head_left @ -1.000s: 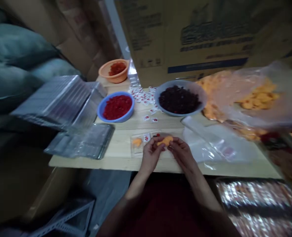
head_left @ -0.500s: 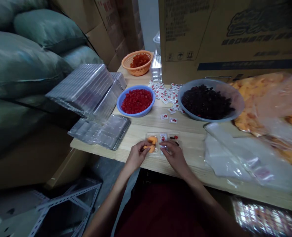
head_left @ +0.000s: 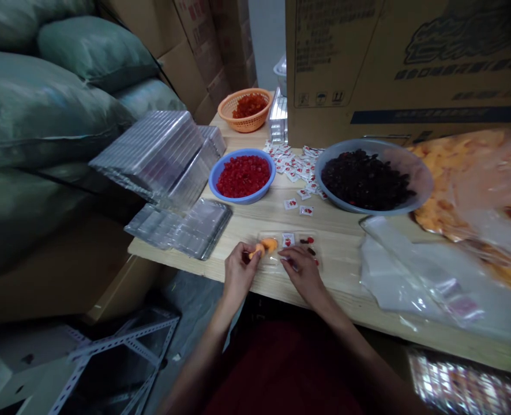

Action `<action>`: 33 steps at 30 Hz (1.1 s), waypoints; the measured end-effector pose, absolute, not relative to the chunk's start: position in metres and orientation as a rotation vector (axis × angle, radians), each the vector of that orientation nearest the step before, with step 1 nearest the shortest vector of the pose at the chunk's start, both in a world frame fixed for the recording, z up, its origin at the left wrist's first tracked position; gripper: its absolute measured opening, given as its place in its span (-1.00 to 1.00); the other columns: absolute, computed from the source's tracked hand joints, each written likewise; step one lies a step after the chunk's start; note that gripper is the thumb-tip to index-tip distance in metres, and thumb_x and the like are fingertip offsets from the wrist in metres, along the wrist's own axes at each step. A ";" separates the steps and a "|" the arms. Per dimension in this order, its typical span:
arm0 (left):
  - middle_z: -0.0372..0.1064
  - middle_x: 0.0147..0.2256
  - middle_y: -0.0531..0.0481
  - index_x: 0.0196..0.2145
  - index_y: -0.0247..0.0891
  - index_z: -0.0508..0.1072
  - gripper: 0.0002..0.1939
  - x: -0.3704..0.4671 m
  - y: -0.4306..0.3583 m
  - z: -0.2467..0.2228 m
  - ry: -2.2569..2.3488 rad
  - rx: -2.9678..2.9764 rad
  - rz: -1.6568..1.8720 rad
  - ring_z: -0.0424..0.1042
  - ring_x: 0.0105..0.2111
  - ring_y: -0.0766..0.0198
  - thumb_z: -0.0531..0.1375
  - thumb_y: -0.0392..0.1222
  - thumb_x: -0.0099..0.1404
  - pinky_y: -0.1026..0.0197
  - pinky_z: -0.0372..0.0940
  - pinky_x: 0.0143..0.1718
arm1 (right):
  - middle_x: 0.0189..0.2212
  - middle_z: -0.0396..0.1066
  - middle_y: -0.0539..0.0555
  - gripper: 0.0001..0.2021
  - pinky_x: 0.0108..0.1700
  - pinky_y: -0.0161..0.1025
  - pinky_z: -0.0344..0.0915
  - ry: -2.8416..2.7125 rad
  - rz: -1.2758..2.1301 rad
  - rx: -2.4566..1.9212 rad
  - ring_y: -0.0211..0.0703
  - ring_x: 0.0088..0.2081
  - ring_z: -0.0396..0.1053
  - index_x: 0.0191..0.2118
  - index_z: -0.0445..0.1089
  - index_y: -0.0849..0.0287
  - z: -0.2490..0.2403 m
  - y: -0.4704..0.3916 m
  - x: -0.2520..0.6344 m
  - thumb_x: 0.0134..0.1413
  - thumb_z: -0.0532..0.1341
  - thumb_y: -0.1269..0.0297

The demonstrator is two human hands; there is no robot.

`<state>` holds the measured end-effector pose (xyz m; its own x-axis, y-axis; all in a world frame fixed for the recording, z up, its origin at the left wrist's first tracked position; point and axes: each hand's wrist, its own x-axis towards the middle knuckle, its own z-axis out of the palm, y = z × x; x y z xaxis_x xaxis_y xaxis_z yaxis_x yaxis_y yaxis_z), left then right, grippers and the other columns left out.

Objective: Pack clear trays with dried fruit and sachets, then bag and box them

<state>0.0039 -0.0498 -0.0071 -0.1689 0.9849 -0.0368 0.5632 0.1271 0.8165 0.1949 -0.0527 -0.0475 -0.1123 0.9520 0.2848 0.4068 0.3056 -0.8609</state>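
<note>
Clear plastic stack [head_left: 151,158] leaning near the left corner of the pale wooden tabletop [head_left: 242,222]; could be sliding if an arm bumps it. Orange, curved soft-looking piece [head_left: 258,251] could be slipping or getting squashed if the pinch is loose or too hard. Second orange piece [head_left: 271,245] is lying just beside it, could be getting nudged out. Clear compartment tray [head_left: 270,266] is sitting near the front edge, could be skidding if a wrist drags it. White-and-red square sachet [head_left: 288,239] could be shifting if right fingers brush it; same for the small red and dark pieces [head_left: 310,241].

Hands are staying apart. Left hand [head_left: 237,274] is pinching the first orange piece, thumb and fingers closed on it, at the tray's left side. Right hand [head_left: 306,276] is hovering partly curled over the tray's right half, fingers slightly parted; can't tell if touching.
</note>
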 end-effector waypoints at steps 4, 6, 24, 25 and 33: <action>0.41 -0.38 0.02 -0.35 -0.20 0.36 -0.76 0.026 -0.067 -0.026 1.984 1.620 0.949 0.35 -0.40 0.25 0.17 0.01 0.35 0.19 0.21 -0.29 | -0.16 0.52 0.11 -0.81 0.03 -0.01 0.25 -1.854 0.749 -1.255 0.01 -0.07 0.39 -0.14 0.52 0.09 -0.049 -0.051 0.186 0.23 0.17 0.39; 0.43 -0.36 -0.03 -0.36 -0.20 0.38 -0.78 0.032 -0.072 -0.030 2.040 1.774 0.865 0.35 -0.29 0.15 0.16 -0.02 0.37 0.10 0.19 -0.19 | -0.14 0.52 0.12 -0.79 0.03 0.00 0.23 -1.941 0.728 -1.275 0.03 -0.06 0.36 -0.12 0.52 0.09 -0.050 -0.051 0.183 0.23 0.16 0.42; 0.42 -0.21 -0.13 -0.24 -0.19 0.48 -0.79 0.012 -0.064 -0.007 2.018 2.157 0.354 0.29 -0.16 0.04 0.16 -0.02 0.39 0.06 0.13 -0.19 | -0.25 0.46 0.14 -0.75 -0.02 -0.06 0.25 -2.041 0.593 -1.330 -0.01 -0.13 0.31 -0.27 0.49 0.13 -0.058 -0.045 0.168 0.29 0.08 0.48; 0.42 -0.20 -0.13 -0.22 -0.19 0.48 -0.78 0.013 -0.063 -0.008 2.014 2.161 0.361 0.30 -0.15 0.04 0.16 0.00 0.39 0.06 0.13 -0.18 | -0.25 0.46 0.13 -0.74 -0.02 -0.07 0.26 -2.014 0.620 -1.310 -0.02 -0.14 0.32 -0.27 0.49 0.13 -0.057 -0.044 0.170 0.29 0.06 0.48; 0.42 -0.18 -0.15 -0.18 -0.24 0.44 -0.87 0.018 -0.049 -0.016 2.022 2.198 0.304 0.33 -0.13 0.01 0.19 -0.19 0.32 0.02 0.18 -0.13 | -0.27 0.46 0.14 -0.73 -0.07 -0.08 0.32 -1.880 0.688 -1.316 -0.02 -0.18 0.38 -0.25 0.47 0.13 -0.050 -0.039 0.183 0.27 0.03 0.49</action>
<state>0.0177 -0.0485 -0.0157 0.0767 0.9956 0.0537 0.9674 -0.0874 0.2377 0.1832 -0.0395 -0.0502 -0.2107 0.9427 0.2589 0.5530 0.3333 -0.7636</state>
